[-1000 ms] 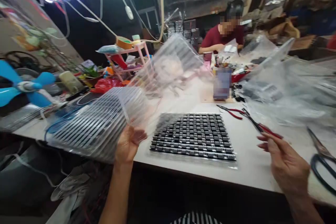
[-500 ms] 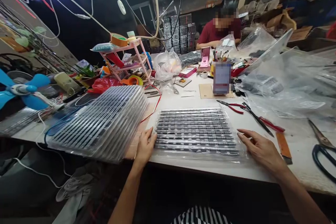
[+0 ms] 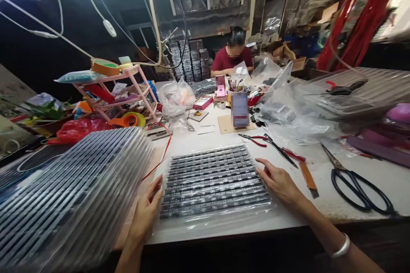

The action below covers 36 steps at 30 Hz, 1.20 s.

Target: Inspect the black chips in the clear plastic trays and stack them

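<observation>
A clear plastic tray of small black parts in rows (image 3: 214, 181), covered by a clear lid, lies flat on the white table (image 3: 320, 204) in front of me. My left hand (image 3: 145, 213) rests flat against its left edge. My right hand (image 3: 278, 181) lies with fingers spread on its right edge. Neither hand grips anything. A tall slanted stack of the same clear trays (image 3: 67, 196) stands just left of my left hand.
Red-handled pliers (image 3: 254, 138), cutters (image 3: 285, 152) and large black scissors (image 3: 355, 181) lie to the right. Clear plastic bags (image 3: 297, 111) fill the right side. A pink rack with tape rolls (image 3: 121, 89) stands at the back left. A person in a red shirt (image 3: 232, 57) works at the far end.
A clear lid that my left hand held up has come down onto the tray. Both hands now rest on the tray's sides. The view has swung to the right.
</observation>
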Each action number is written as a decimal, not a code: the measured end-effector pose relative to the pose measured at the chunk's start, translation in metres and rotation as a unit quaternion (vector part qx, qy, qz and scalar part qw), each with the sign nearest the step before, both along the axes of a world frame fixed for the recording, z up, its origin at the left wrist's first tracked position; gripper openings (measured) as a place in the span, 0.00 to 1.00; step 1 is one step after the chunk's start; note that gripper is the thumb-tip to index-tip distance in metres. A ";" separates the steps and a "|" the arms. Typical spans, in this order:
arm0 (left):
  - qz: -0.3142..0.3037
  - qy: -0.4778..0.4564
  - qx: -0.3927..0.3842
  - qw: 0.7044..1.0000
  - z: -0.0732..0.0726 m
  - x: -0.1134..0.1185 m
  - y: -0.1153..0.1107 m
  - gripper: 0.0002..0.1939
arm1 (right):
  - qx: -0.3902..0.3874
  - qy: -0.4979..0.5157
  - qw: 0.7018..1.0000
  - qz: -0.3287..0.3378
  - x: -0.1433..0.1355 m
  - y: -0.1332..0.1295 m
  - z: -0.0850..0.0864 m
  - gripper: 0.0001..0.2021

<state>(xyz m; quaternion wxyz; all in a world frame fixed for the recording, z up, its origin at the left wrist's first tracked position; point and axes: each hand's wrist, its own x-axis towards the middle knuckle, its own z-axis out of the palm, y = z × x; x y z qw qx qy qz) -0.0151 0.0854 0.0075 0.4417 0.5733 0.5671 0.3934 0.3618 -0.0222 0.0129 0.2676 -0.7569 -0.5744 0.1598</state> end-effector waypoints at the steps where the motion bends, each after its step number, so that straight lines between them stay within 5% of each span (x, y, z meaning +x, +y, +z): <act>1: -0.009 0.015 -0.003 1.000 0.000 0.000 0.002 0.30 | -0.012 -0.034 0.999 0.005 0.000 0.002 0.000 0.24; 8: -0.085 0.178 0.071 0.978 0.001 0.010 0.012 0.29 | -0.003 -0.184 0.982 0.037 -0.010 0.025 -0.004 0.27; 13: -0.050 0.448 0.141 0.882 -0.010 0.021 0.002 0.27 | 0.040 -0.294 0.944 0.142 -0.019 0.030 -0.015 0.27; 18: -0.071 0.512 0.171 0.839 -0.013 0.022 0.001 0.27 | 0.034 -0.257 0.945 0.201 -0.005 0.035 -0.018 0.23; 24: -0.092 0.500 0.145 0.849 -0.012 0.018 0.003 0.28 | -0.063 -0.214 0.942 0.252 -0.021 0.042 0.002 0.38; 31: -0.062 0.415 0.153 0.895 -0.005 0.024 -0.002 0.26 | -0.013 -0.238 0.927 0.288 -0.043 0.041 -0.001 0.33; 36: 0.009 0.139 0.223 0.965 0.042 -0.004 -0.047 0.15 | 0.000 -0.282 0.898 0.337 -0.050 0.062 0.012 0.29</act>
